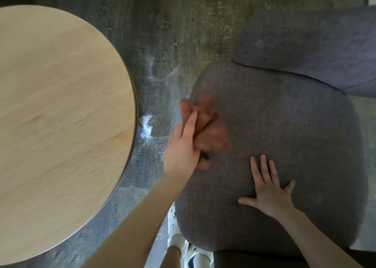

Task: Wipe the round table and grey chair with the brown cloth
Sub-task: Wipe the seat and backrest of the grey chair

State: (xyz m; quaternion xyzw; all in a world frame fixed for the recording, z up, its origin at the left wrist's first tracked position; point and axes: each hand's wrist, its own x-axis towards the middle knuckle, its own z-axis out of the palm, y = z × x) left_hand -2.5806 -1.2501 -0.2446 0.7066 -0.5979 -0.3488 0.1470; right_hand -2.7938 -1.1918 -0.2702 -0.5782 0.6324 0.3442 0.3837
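The grey chair (295, 137) fills the right half of the view, its fabric seat facing up and its backrest at the upper right. On the seat's left edge lies the bunched brown cloth (209, 129), blurred. My left hand (183, 145) grips the cloth there. Fingers spread, my right hand (268, 190) lies flat on the near part of the seat, holding nothing. The round table (61, 115), with a light wooden top, stands to the left of the chair.
A dark wooden floor (162, 43) with whitish scuffs runs between table and chair. A foot in a white patterned shoe (183, 245) shows at the bottom, just below the seat's near edge.
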